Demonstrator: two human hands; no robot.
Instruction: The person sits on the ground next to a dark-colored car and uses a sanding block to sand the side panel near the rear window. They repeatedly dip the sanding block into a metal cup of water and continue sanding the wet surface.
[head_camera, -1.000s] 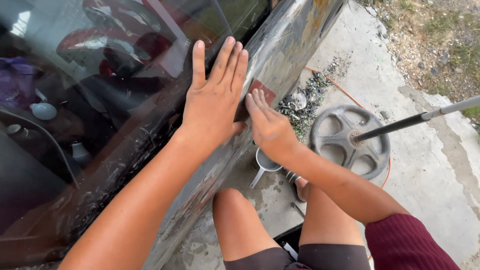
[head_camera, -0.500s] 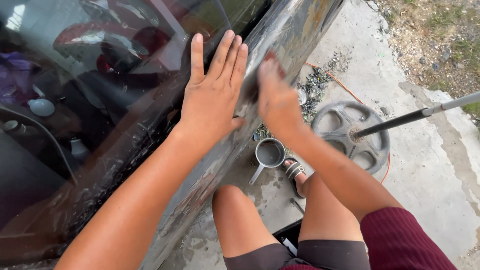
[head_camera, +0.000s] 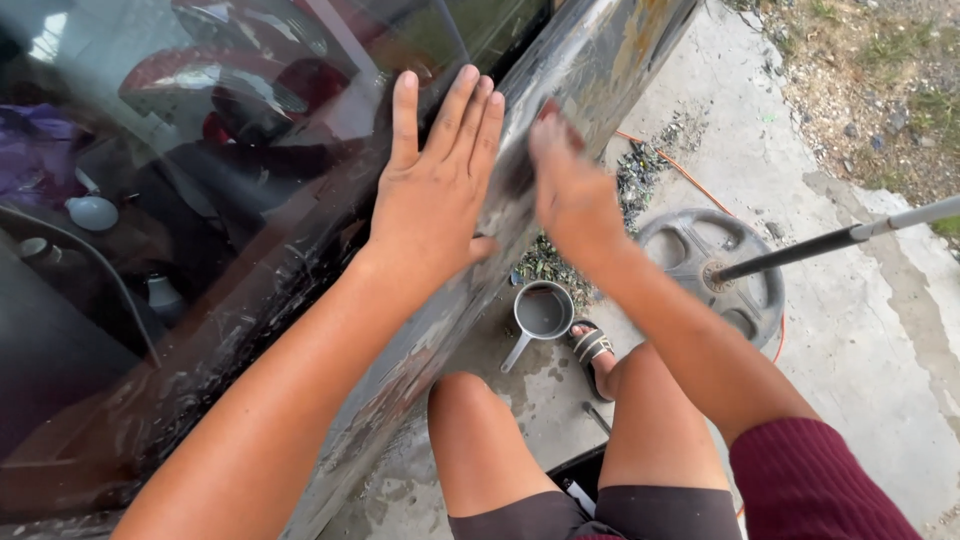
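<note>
Head view: wet grey concrete ground (head_camera: 850, 330) at lower right, dark glossy car door panel with window glass (head_camera: 200, 200) filling the left. Left hand (head_camera: 435, 195) flat on the panel's upper edge, fingers spread wide, gripping nothing. Right hand (head_camera: 570, 190) at 3 o'clock of it, blurred against the worn metal; grip impossible to tell. Small grey metal cup with handle (head_camera: 540, 315) at 6 o'clock of the right hand, beside a sandalled foot (head_camera: 595, 350). Round grey wheel-shaped weight on a metal rod (head_camera: 745, 295) at 4 o'clock.
</note>
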